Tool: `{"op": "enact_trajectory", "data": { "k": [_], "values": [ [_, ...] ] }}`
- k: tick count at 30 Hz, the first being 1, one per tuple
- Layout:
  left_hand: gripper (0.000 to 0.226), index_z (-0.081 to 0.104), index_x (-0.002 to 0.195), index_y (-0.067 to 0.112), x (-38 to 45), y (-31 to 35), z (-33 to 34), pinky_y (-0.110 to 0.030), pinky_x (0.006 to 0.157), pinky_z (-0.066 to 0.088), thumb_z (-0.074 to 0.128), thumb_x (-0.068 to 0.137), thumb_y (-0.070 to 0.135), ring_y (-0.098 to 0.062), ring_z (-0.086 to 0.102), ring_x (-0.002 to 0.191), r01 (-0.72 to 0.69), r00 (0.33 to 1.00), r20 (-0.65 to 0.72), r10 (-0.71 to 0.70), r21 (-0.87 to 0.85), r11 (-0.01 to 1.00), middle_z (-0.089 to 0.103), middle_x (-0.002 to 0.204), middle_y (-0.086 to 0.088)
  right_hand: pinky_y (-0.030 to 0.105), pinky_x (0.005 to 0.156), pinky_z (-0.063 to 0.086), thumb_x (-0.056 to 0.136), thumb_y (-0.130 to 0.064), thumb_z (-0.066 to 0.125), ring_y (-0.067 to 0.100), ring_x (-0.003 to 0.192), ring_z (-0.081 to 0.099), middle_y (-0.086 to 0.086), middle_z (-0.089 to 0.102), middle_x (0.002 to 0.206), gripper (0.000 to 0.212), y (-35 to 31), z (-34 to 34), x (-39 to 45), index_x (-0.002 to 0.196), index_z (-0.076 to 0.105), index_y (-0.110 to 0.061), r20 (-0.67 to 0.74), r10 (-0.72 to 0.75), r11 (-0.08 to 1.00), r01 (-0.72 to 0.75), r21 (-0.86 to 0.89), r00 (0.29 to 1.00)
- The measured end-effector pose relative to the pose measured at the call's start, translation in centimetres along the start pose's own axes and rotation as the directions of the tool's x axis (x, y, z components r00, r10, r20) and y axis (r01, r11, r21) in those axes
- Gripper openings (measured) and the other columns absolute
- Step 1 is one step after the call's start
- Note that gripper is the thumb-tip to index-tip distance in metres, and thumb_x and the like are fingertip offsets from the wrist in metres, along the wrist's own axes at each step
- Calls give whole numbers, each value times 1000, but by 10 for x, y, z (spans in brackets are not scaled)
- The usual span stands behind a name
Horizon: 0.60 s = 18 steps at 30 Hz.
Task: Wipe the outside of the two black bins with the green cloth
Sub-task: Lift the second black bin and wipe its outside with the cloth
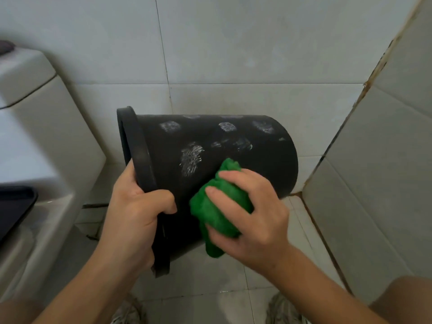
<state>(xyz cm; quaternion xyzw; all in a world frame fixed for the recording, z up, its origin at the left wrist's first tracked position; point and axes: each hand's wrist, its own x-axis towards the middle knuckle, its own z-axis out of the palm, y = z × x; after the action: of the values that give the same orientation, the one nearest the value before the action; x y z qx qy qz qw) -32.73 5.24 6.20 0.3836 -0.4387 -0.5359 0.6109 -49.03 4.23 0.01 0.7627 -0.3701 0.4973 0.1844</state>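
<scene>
Presently, observations are logged as follows.

Bin position: one black bin (224, 146) is held off the floor (268, 265), tipped on its side, with the rim to the left and the closed base to the right, near the tiled wall (233, 54). It is judged that this tilt is chosen so the side wall is turned up toward the head camera and the cloth.

Left hand (138, 206): clamped on the bin's rim, fingers curled over the lip, thumb side outside. The rim is judged to serve as the handle that steadies the bin against wiping pressure.

Right hand (247, 213): closed round the bunched green cloth (217, 206), which is pressed against the lower part of the bin's outer wall.

Surface state: whitish smudges (190, 160) are seen across the upper wall, above the cloth; these are judged not yet wiped.

Second bin: not seen in the view.

Surroundings: a toilet cistern (35, 94) stands at left; shoes (282, 309) are seen at the bottom edge.

Progress: judged early to middle, with the first bin partly done.

Risk: the grip at the rim may slip if the cloth is pushed hard.
</scene>
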Motion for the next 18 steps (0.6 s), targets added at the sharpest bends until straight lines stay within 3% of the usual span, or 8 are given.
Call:
{"op": "enact_trajectory", "data": {
  "k": [2, 5, 7, 10, 13, 15, 17, 18],
  "values": [
    [56, 68, 86, 17, 0, 2, -2, -29, 54, 53, 42, 45, -11, -23, 66, 67, 19, 1000, -4, -19, -33, 999, 68, 76, -7, 32, 98, 48, 86, -27, 67, 27, 108, 60, 10, 58, 120, 33, 17, -6, 7, 117, 62, -16, -12, 0, 1000, 0, -7, 1000],
    [57, 69, 84, 22, -2, 3, 1, -26, 53, 54, 43, 46, -11, -19, 69, 70, -5, 1000, -5, 5, 6, 1000, 70, 76, -2, 7, 93, 36, 85, -31, 63, 10, 105, 55, 7, 61, 117, 36, 44, -15, 27, 116, 68, -14, -115, 505, 863, -501, 71, 855],
    [59, 68, 88, 23, -3, 1, 5, -23, 54, 53, 44, 46, -11, -17, 69, 72, -28, 1000, 0, 28, 43, 999, 71, 76, 0, 4, 92, 35, 84, -32, 62, 12, 105, 55, 7, 60, 118, 38, 36, -9, 23, 116, 68, -12, -104, 571, 821, -568, 58, 815],
    [58, 66, 89, 18, -2, -2, 5, -24, 53, 53, 43, 45, -11, -17, 67, 67, -21, 999, -23, 22, 13, 1000, 71, 74, -1, 31, 98, 47, 85, -26, 65, 28, 109, 59, 13, 59, 120, 34, 3, 2, 1, 117, 64, -13, -35, 165, 986, -164, 29, 986],
    [56, 68, 87, 19, 0, 0, 3, -27, 56, 54, 43, 45, -10, -21, 67, 71, -8, 1000, -30, 8, -2, 1000, 71, 78, -4, 36, 100, 48, 88, -29, 66, 29, 109, 59, 11, 55, 121, 34, 16, -1, 1, 118, 61, -15, 45, -110, 993, 108, 45, 993],
    [55, 67, 86, 20, 0, 2, 2, -27, 56, 54, 44, 47, -10, -19, 68, 72, -5, 999, -34, 6, 19, 1000, 70, 76, -1, 26, 100, 45, 89, -31, 63, 22, 109, 58, 10, 59, 120, 35, 37, -4, 10, 119, 66, -13, -18, 177, 984, -177, 24, 984],
    [56, 65, 91, 21, -2, 3, 5, -24, 56, 54, 45, 48, -10, -17, 69, 75, -20, 1000, -21, 21, 47, 999, 70, 76, 1, 10, 95, 38, 86, -34, 61, 10, 107, 54, 6, 60, 119, 39, 46, -8, 20, 119, 68, -14, -74, 492, 871, -489, 53, 868],
    [57, 65, 93, 20, -2, 2, 6, -23, 57, 54, 46, 49, -10, -16, 70, 75, -28, 999, -18, 29, 57, 998, 71, 76, 2, 9, 95, 37, 86, -34, 61, 9, 108, 53, 7, 60, 119, 40, 41, -6, 20, 119, 67, -13, -84, 525, 851, -523, 48, 847]
  ]
}}
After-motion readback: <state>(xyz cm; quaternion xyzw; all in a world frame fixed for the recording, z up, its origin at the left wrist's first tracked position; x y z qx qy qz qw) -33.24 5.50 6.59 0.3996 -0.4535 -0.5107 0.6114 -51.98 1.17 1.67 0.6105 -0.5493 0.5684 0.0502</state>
